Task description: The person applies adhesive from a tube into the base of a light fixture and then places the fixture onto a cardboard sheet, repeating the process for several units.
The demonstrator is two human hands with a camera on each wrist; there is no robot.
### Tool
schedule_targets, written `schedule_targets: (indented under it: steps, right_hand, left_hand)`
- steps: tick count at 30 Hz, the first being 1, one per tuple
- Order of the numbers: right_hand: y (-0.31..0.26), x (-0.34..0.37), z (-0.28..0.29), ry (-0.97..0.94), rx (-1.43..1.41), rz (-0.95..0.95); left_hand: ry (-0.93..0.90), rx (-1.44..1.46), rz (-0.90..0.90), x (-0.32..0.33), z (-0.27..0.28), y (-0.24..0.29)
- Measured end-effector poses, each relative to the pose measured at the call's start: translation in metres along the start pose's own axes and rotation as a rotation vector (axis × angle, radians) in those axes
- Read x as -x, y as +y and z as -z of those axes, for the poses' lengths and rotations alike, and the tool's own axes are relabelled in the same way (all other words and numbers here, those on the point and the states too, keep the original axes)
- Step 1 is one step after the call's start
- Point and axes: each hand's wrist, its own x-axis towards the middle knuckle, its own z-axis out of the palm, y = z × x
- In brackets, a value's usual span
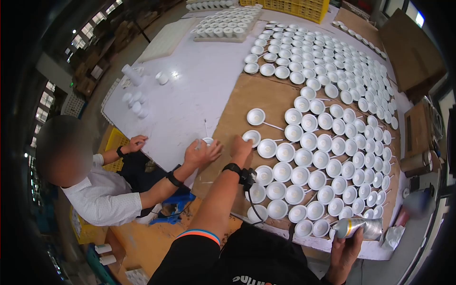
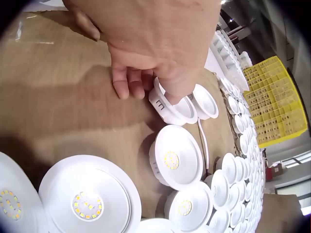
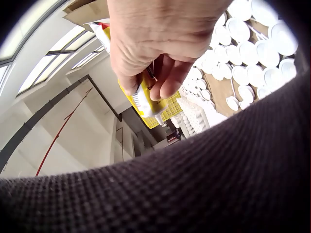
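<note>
While the left hand (image 1: 241, 148) has its grip clamped on the rim of one white lamp (image 1: 251, 138) on the brown cardboard (image 1: 270, 93), the right hand (image 1: 346, 251) has its grip clamped around one tube (image 1: 358, 228) near the tabletop's (image 1: 209, 71) near right edge. The gripped lamp's side bears a dark E-like mark; the tube's lettering is illegible. One second person (image 1: 107, 202) extends one hand (image 1: 202, 153) over one white part (image 1: 207, 141). One yellow crate (image 1: 294, 10) stands at the far edge; the remaining lamps (image 1: 309, 122) are too numerous to count reliably.
</note>
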Motion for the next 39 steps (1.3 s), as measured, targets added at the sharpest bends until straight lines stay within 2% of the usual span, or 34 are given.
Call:
schedule_targets:
  steps: [2, 3, 4, 5, 6, 7, 9, 11, 13, 15, 17, 20, 22, 23, 25, 26, 29, 31, 34, 37, 38, 39]
  right_hand:
    - [-0.006, 0.002, 0.010, 0.028, -0.026, -0.053]
    - [-0.008, 0.002, 0.014, -0.038, -0.005, -0.039]
    - [-0.010, 0.003, 0.011, 0.033, -0.006, -0.024]
    - [-0.013, 0.003, 0.007, 0.110, -0.007, -0.002]
    - [-0.016, 0.003, 0.007, 0.108, 0.010, -0.011]
    - [-0.019, 0.004, 0.009, 0.107, 0.025, -0.025]
    - [-0.025, 0.003, 0.014, -0.108, 0.088, -0.065]
    - [-0.025, 0.000, 0.012, -0.162, 0.112, -0.095]
    - [-0.025, 0.000, 0.009, -0.197, 0.113, -0.117]
    - [-0.027, -0.001, 0.004, -0.235, 0.134, -0.106]
    - [-0.029, -0.001, -0.001, -0.267, 0.155, -0.104]
    - [-0.031, 0.000, -0.007, -0.321, 0.190, -0.077]
    - [-0.031, 0.003, -0.013, -0.308, 0.120, -0.057]
    - [-0.032, 0.006, -0.015, -0.313, 0.124, -0.062]
    - [-0.034, 0.009, -0.019, -0.302, 0.145, -0.028]
    - [-0.035, 0.011, -0.020, -0.309, 0.148, -0.029]
    - [-0.039, 0.013, -0.022, -0.355, 0.170, 0.020]
    - [-0.040, 0.012, -0.024, -0.370, 0.263, 0.100]
    - [-0.040, 0.014, -0.027, -0.344, 0.361, 0.126]
    - [-0.041, 0.015, -0.031, -0.404, 0.369, 0.173]
    - [-0.041, 0.014, -0.031, -0.405, 0.372, 0.171]
    - [-0.040, 0.013, -0.031, -0.418, 0.468, 0.223]
  left_hand:
    - [0.046, -0.064, -0.058, -0.013, -0.006, -0.014]
    - [0.075, -0.073, -0.118, -0.031, -0.021, -0.034]
    - [0.167, 0.014, -0.265, -0.037, -0.028, -0.050]
    - [-0.062, 0.099, -0.267, -0.055, -0.035, -0.068]
    - [-0.257, 0.463, -0.076, -0.025, -0.002, -0.046]
    - [-0.332, 0.601, 0.096, 0.007, 0.022, -0.021]
    - [-0.432, 0.896, 0.014, 0.036, 0.042, -0.033]
    - [-0.568, 1.072, 0.124, 0.049, 0.052, -0.046]
    - [-0.570, 1.306, 0.356, 0.058, 0.050, -0.061]
    - [-0.514, 1.419, 0.395, 0.096, 0.063, -0.047]
    - [-0.633, 1.452, 0.274, 0.141, 0.077, -0.030]
    - [-0.686, 1.484, 0.362, 0.209, 0.102, 0.019]
    - [-1.033, 1.542, 0.337, 0.228, 0.108, 0.030]
    - [-1.027, 1.550, 0.338, 0.234, 0.107, 0.030]
    - [-1.391, 1.729, 0.320, 0.241, 0.106, 0.030]
    - [-1.472, 1.695, 0.248, 0.241, 0.101, 0.027]
    - [-1.386, 1.705, 0.125, 0.255, 0.114, 0.044]
    - [-1.412, 1.743, 0.131, 0.260, 0.121, 0.057]
    - [-1.498, 1.594, 0.170, 0.263, 0.120, 0.059]
    - [-1.411, 1.519, 0.195, 0.278, 0.120, 0.067]
    - [-1.431, 1.546, 0.162, 0.281, 0.123, 0.072]
    - [-1.430, 1.550, 0.163, 0.284, 0.124, 0.074]
